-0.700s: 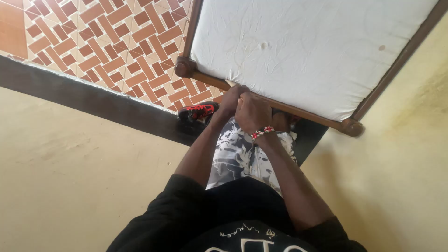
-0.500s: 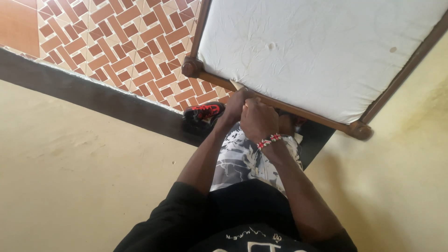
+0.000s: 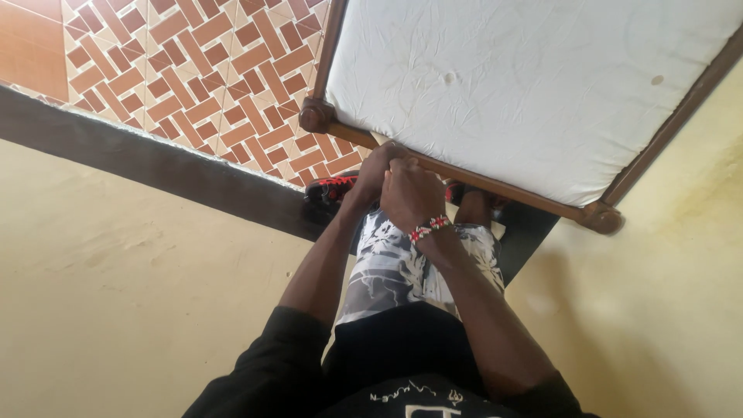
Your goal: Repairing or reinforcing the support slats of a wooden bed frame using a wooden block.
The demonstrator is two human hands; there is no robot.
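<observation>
Both hands sit a bit further right in view than 0.5 s ago; bed and floor have shifted right with them, so it reads as head motion. Grip looks unchanged.

Right hand (image 3: 410, 193): fist closed, knuckles up, pressed at the near rail (image 3: 495, 184) of the bed frame. It seems to pinch the sheet (image 3: 526, 85) edge there, but the fingertips are hidden, so I can't confirm what's inside the grip. Beaded bracelet (image 3: 429, 227), red, white and dark, on that wrist.

Left hand (image 3: 378, 164): fingers curled over the same rail, just left of the right hand and touching it. Closed on the rail or sheet edge; can't tell which.

Both forearms run from the bottom of frame up to the rail and converge at one spot, left of the rail's middle.

Sheet: white, wrinkled, covers the mattress, fills the upper right of frame. A few small marks on it.

Frame: dark brown wood, round post (image 3: 316, 118) at the left corner, another post (image 3: 602, 218) at the right corner.

Below the hands: patterned grey-white shorts (image 3: 402, 267), black shirt (image 3: 402, 356) at the bottom edge. Red-black shoe (image 3: 331, 190) just left of the hands, on the floor by the rail. Second foot on the right, mostly hidden under the rail.

Floor (image 3: 193, 70): brown-cream tile in a woven pattern, upper left. Dark band (image 3: 155, 166) runs diagonally between the tile and a plain yellowish wall (image 3: 116, 294). Same yellowish surface on the right side.
</observation>
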